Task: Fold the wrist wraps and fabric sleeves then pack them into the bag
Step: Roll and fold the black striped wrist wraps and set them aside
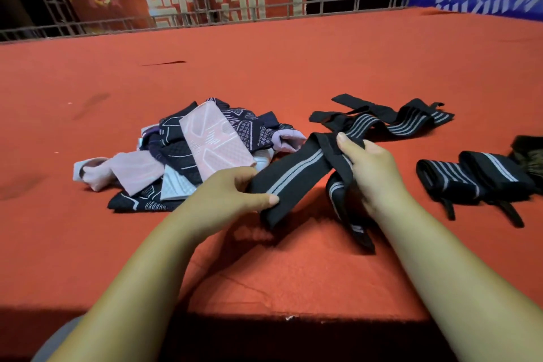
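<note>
As the striped wrist wrap (293, 170) stretches over the red bench (293, 67), the grip of the left hand (232, 197) pinches its near end, and that of the right hand (373, 173) clamps its crossed middle, forearms reaching forward. Left of the wrap, sleeves (211, 138) lie heaped; right of it, rolled wraps (470, 176).

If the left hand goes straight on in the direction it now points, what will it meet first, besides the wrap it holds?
Probably the right edge of the pile of pink, lilac and dark patterned fabric sleeves. The left hand grips the black grey-striped wrist wrap just beside it, though depth is unclear.
</note>
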The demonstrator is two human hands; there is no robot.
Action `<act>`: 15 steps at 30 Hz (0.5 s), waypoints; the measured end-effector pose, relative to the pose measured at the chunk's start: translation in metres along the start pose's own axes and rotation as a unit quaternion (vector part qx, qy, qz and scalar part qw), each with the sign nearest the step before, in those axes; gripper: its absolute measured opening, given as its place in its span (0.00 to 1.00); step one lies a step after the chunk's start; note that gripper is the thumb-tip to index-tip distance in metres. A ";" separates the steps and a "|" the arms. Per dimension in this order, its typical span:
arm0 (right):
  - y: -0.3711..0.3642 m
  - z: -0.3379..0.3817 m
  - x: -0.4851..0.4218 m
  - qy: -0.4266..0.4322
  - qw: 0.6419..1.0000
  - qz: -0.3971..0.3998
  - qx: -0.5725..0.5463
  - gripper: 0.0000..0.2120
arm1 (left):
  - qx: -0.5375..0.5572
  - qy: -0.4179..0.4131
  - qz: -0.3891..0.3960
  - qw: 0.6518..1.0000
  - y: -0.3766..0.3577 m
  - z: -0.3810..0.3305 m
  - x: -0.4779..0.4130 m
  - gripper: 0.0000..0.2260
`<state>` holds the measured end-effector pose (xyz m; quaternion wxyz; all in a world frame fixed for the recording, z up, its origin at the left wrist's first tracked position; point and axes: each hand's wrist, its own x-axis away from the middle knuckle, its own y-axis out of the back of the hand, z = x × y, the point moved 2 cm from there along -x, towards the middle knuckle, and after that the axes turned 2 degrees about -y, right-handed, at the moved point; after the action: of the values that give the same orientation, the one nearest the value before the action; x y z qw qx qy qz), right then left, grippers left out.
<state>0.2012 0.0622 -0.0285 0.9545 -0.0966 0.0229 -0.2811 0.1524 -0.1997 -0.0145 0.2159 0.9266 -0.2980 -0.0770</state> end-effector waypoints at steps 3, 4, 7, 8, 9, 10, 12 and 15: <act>-0.006 -0.012 0.002 -0.096 0.989 0.003 -0.109 0.13 | 0.053 -0.020 0.020 0.998 -0.006 0.004 0.001 0.14; -0.009 -0.015 0.002 -0.133 0.983 0.015 -0.126 0.14 | 0.070 -0.025 0.036 0.997 -0.006 0.006 0.000 0.16; -0.006 -0.028 -0.006 -0.177 0.973 0.021 -0.147 0.20 | 0.091 -0.047 0.108 0.989 -0.007 0.008 -0.002 0.30; -0.006 -0.029 -0.008 -0.184 0.971 0.024 -0.152 0.20 | 0.076 -0.055 0.134 0.987 -0.009 0.010 -0.003 0.34; -0.007 -0.026 -0.006 -0.190 0.967 0.034 -0.167 0.18 | 0.057 -0.065 0.157 0.984 -0.012 0.011 -0.004 0.36; -0.009 -0.021 -0.001 -0.188 0.964 0.052 -0.180 0.15 | 0.043 -0.075 0.169 0.982 -0.016 0.011 -0.006 0.36; -0.010 -0.014 0.001 -0.170 0.967 0.066 -0.179 0.16 | 0.054 -0.083 0.161 0.982 -0.022 0.010 -0.008 0.33; -0.009 -0.015 0.003 -0.177 0.953 0.086 -0.230 0.22 | 0.160 -0.081 0.095 0.979 -0.020 0.011 -0.013 0.26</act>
<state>0.1974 0.0504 -0.0410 0.9156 -0.3597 -0.0742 -0.1638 0.1495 -0.1816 -0.0335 0.0461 0.9072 -0.4099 -0.0825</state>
